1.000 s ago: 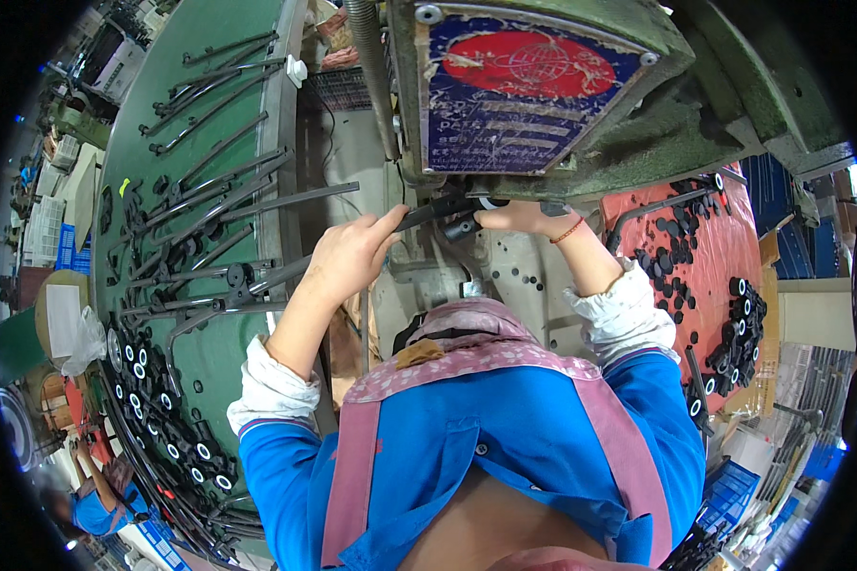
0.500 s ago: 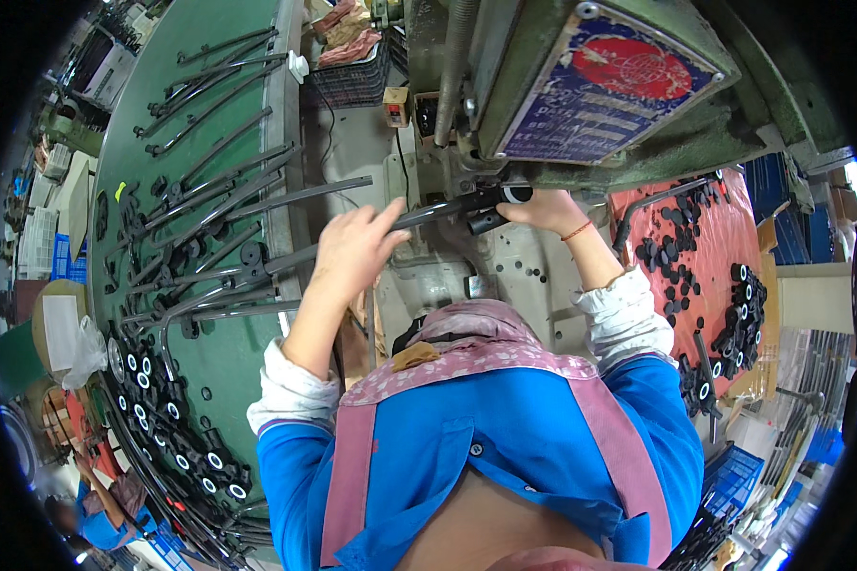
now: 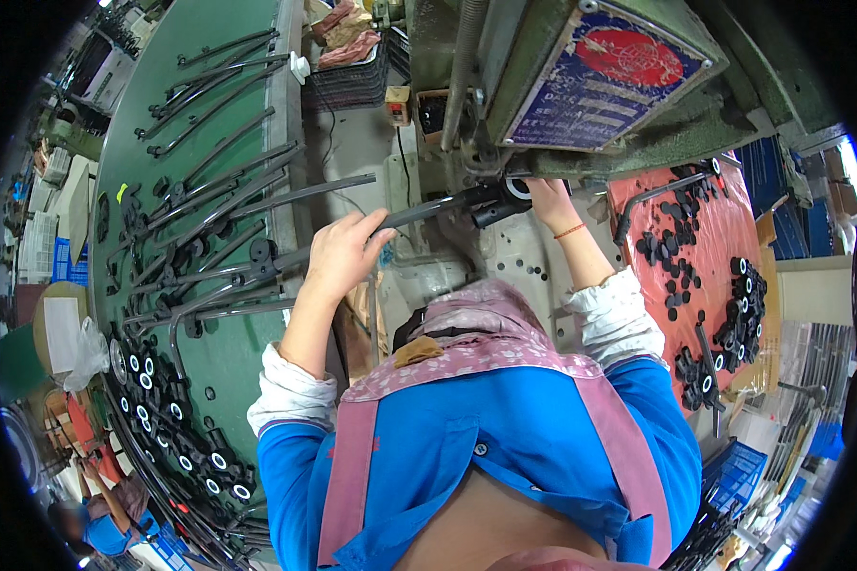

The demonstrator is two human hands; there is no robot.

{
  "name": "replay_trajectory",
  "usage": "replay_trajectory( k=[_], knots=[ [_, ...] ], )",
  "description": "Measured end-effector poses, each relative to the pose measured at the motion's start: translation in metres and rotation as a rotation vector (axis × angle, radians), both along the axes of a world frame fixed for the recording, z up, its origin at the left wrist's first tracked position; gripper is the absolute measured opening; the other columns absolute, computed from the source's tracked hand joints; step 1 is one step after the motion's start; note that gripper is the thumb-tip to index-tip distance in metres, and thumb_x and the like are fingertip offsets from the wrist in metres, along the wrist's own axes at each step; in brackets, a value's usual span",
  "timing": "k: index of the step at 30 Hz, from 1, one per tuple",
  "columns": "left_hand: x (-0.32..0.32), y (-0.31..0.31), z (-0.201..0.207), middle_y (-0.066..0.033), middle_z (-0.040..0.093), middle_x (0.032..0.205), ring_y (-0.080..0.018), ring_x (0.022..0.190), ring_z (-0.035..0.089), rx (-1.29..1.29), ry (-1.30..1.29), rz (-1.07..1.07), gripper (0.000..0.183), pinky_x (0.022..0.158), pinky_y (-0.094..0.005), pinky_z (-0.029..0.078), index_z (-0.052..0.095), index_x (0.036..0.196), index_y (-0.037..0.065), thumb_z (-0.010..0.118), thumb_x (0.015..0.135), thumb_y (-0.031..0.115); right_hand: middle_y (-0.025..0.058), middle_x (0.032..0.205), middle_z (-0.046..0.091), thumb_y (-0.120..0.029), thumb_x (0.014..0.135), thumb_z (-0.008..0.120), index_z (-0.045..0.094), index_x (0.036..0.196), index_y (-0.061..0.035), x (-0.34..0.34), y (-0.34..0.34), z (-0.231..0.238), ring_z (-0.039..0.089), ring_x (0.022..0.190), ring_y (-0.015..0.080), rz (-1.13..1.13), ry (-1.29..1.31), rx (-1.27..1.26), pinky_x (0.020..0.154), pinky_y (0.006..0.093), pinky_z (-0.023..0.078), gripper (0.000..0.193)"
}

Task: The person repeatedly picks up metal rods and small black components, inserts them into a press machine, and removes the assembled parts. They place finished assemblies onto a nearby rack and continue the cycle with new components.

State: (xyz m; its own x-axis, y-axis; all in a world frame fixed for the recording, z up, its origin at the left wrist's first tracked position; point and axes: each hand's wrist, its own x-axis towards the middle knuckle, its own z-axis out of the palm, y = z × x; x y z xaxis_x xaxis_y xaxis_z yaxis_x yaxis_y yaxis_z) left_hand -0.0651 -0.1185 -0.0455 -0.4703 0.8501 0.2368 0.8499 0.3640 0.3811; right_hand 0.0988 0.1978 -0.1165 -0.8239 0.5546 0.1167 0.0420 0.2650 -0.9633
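Note:
A long black metal tube (image 3: 426,209) slants across in front of me, from over the table's edge up to the machine. My left hand (image 3: 341,251) is closed round it, left of the middle. At its right end is a black cylindrical fitting (image 3: 498,208) beside a white-ringed black part (image 3: 517,188), just under the machine head. My right hand (image 3: 548,206) grips this black fitting end; some of its fingers are hidden behind the part.
The green machine (image 3: 628,157) bears a blue-and-red plate (image 3: 609,76). To the left, a green table (image 3: 233,381) carries several bent black tubes and ringed fittings. Red sheeting (image 3: 652,181) at right holds black caps (image 3: 676,252) and more fittings. A person (image 3: 109,519) sits far lower left.
The tube's fitting end has shifted slightly right and turned, showing more of the part. My right hand has moved with it; my left fingers, more spread before, now lie closer round the tube.

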Motion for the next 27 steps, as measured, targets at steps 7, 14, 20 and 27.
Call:
replay_trajectory(
  k=[7, 14, 20, 27],
  knots=[
    [0.001, -0.001, 0.000, -0.0111, 0.061, 0.078, -0.0333, 0.073, 0.063, 0.016, 0.006, -0.001, 0.030, 0.064, -0.0438, 0.050, 0.067, 0.110, 0.010, 0.065, 0.090, 0.033, 0.0023, 0.111, 0.061, -0.006, 0.097, 0.056, 0.060, 0.120, -0.0004, 0.001, -0.002, 0.004, 0.052, 0.105, 0.0141, -0.049, -0.070, 0.153, 0.095, 0.0287, 0.043, 0.024],
    [0.007, -0.005, 0.016, -0.0106, 0.064, 0.082, -0.0336, 0.077, 0.065, 0.040, 0.034, 0.022, 0.035, 0.066, -0.0446, 0.052, 0.066, 0.113, 0.014, 0.064, 0.089, 0.040, 0.0221, 0.139, 0.051, -0.003, 0.087, 0.047, 0.055, 0.133, -0.0033, 0.013, 0.024, 0.020, 0.041, 0.134, 0.0394, 0.056, -0.542, 1.200, 0.116, 0.0456, 0.028, 0.047],
    [0.036, -0.031, 0.026, -0.0107, 0.065, 0.084, -0.0337, 0.075, 0.067, -0.024, -0.015, 0.008, 0.039, 0.063, -0.0452, 0.052, 0.064, 0.115, 0.016, 0.066, 0.087, 0.042, 0.0218, 0.132, 0.055, -0.006, 0.090, 0.050, 0.058, 0.127, -0.0029, 0.015, 0.077, 0.020, 0.056, 0.116, 0.0376, 0.022, -0.301, 1.037, 0.104, 0.0466, 0.043, 0.038],
    [0.078, -0.066, 0.001, -0.0092, 0.060, 0.074, -0.0314, 0.070, 0.064, -0.182, -0.026, 0.026, 0.037, 0.058, -0.0439, 0.049, 0.066, 0.112, 0.017, 0.070, 0.083, 0.041, 0.0210, 0.128, 0.057, -0.008, 0.091, 0.052, 0.059, 0.125, -0.0027, -0.081, 0.099, -0.014, 0.058, 0.111, 0.0360, 0.056, -0.203, 0.859, 0.100, 0.0463, 0.045, 0.035]
  ],
)
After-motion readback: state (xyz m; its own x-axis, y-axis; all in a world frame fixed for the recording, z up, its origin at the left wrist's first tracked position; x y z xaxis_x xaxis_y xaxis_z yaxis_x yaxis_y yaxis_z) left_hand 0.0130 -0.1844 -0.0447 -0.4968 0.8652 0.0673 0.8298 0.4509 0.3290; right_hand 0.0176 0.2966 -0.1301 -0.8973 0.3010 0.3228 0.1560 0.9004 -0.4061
